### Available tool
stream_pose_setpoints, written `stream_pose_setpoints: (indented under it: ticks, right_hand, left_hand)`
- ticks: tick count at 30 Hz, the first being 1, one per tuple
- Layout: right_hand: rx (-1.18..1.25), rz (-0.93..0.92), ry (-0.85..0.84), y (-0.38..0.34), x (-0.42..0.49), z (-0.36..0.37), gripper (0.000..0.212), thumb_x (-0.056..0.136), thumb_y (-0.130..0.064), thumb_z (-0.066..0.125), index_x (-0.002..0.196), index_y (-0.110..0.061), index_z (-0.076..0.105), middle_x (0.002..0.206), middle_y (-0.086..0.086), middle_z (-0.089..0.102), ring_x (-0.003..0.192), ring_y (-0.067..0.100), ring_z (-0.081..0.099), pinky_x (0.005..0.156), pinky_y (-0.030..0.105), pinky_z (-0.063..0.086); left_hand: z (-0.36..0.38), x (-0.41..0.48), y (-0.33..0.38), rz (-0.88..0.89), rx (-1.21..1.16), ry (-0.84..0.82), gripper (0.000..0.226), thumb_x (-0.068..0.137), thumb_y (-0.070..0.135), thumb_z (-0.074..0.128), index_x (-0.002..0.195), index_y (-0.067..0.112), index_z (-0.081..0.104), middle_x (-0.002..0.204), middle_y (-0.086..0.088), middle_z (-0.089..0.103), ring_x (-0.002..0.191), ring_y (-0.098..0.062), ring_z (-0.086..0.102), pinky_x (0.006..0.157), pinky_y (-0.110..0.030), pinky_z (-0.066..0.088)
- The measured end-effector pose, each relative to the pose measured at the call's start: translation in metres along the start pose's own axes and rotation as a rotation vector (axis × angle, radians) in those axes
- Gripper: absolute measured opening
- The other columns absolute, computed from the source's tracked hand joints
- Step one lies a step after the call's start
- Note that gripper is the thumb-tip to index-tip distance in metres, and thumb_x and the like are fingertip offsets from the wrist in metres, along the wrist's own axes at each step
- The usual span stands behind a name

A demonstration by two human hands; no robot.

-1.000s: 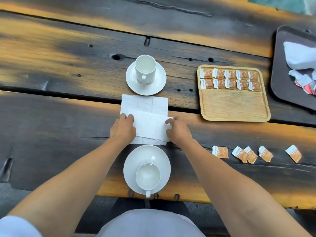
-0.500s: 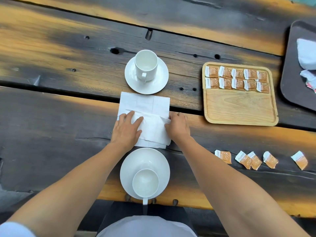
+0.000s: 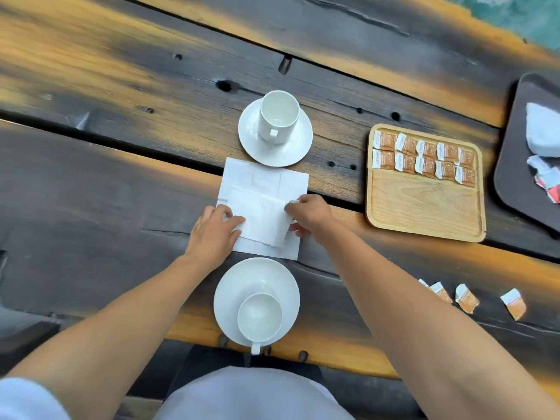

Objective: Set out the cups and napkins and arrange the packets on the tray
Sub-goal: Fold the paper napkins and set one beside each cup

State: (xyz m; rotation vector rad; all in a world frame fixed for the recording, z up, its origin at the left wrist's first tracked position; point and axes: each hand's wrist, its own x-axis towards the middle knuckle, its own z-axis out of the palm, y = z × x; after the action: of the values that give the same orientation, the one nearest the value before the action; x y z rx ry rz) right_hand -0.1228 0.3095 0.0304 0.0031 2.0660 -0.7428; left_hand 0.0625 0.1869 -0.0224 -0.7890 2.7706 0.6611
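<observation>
On charred worktop (image 3: 121,183), found left grip (image 3: 212,231) spread flat steadying folded napkin (image 3: 262,221), right grip (image 3: 309,216) pinched on its edge, seemingly squaring it.

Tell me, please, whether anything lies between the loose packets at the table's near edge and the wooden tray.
Nothing visible does: only bare table separates the loose packets from the wooden tray, whose near half is free.

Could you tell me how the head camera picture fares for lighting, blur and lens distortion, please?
Head view: soft, even light with no hard shadows; the far cup, near cup and napkin nearly blow out; the wide lens bows the table planks; slight softness leaves print on the packets in the wooden tray unreadable.
</observation>
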Motion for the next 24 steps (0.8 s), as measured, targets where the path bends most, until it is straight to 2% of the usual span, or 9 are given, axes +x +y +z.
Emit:
stream_pose_setpoints:
  ticks: [6,10,14,17,20,24]
  right_hand:
    - [0.010,0.013,-0.099,-0.024,-0.006,0.015,0.007,0.085,-0.018,0.057,0.083,-0.011,0.057,0.080,0.010,0.069,0.058,0.022,0.067,0.051,0.024,0.049]
    - [-0.010,0.009,-0.121,-0.036,-0.006,0.027,0.007,0.086,-0.018,0.057,0.084,-0.011,0.058,0.076,0.008,0.068,0.058,0.022,0.067,0.054,0.025,0.050]
    - [-0.058,0.005,-0.121,-0.042,-0.004,0.038,0.008,0.085,-0.019,0.058,0.083,-0.011,0.059,0.072,0.006,0.068,0.057,0.022,0.068,0.052,0.024,0.049]
    - [-0.089,0.004,-0.129,-0.047,-0.002,0.046,0.010,0.084,-0.020,0.058,0.081,-0.011,0.060,0.072,0.005,0.070,0.054,0.020,0.067,0.050,0.023,0.049]
    - [-0.107,0.005,-0.128,-0.051,0.001,0.054,0.011,0.084,-0.020,0.058,0.079,-0.011,0.060,0.070,0.004,0.070,0.050,0.019,0.065,0.050,0.023,0.049]
    - [-0.133,0.008,-0.130,-0.054,0.006,0.067,0.012,0.086,-0.020,0.057,0.083,-0.009,0.062,0.071,0.005,0.070,0.051,0.020,0.065,0.052,0.024,0.051]
  left_hand:
    - [0.000,-0.003,-0.007,0.040,0.005,-0.024,0.030,0.095,0.023,0.058,0.124,0.024,0.064,0.126,-0.005,0.052,0.111,-0.028,0.045,0.086,-0.037,0.044]
    - [-0.001,-0.005,-0.009,0.050,-0.034,-0.013,0.030,0.095,0.024,0.057,0.125,0.022,0.064,0.128,-0.005,0.053,0.113,-0.029,0.046,0.087,-0.039,0.044]
    - [0.000,-0.007,-0.015,0.046,-0.215,0.027,0.031,0.095,0.017,0.060,0.124,0.011,0.065,0.124,-0.006,0.058,0.114,-0.028,0.048,0.089,-0.044,0.049]
    - [-0.001,-0.007,-0.021,0.014,-0.350,0.066,0.031,0.094,0.009,0.058,0.124,0.005,0.065,0.120,-0.010,0.063,0.111,-0.030,0.050,0.096,-0.041,0.045]
    - [-0.004,-0.003,-0.024,-0.060,-0.445,0.074,0.031,0.097,0.006,0.052,0.125,0.005,0.064,0.122,-0.010,0.065,0.112,-0.030,0.052,0.099,-0.037,0.042]
    - [-0.006,-0.001,-0.027,-0.173,-0.583,0.102,0.031,0.096,0.005,0.050,0.123,0.009,0.064,0.115,-0.008,0.067,0.106,-0.025,0.060,0.094,-0.032,0.046]
